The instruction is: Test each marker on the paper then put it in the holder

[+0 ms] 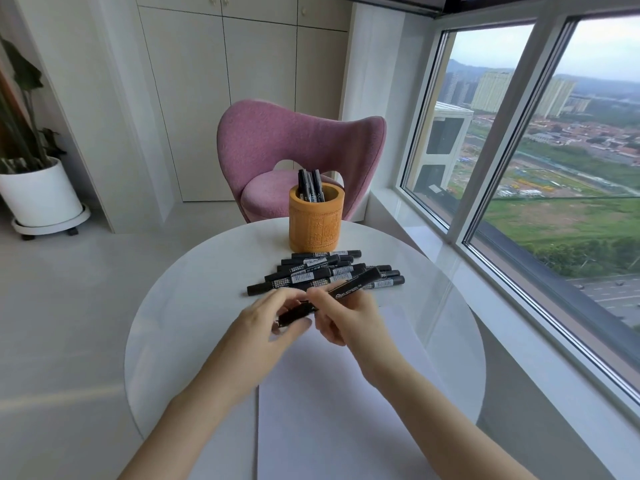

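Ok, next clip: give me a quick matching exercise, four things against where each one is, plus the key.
Things:
1. marker in hand
2. pile of markers
3. holder
4. paper

Places:
A. flat on the table's near part, under the forearms
B. at the table's far edge, in front of the pink chair
C. lying loose between holder and paper
D. gripped by both the left hand and the right hand

Pairs: 1-D, 2-C, 3-B, 4-A
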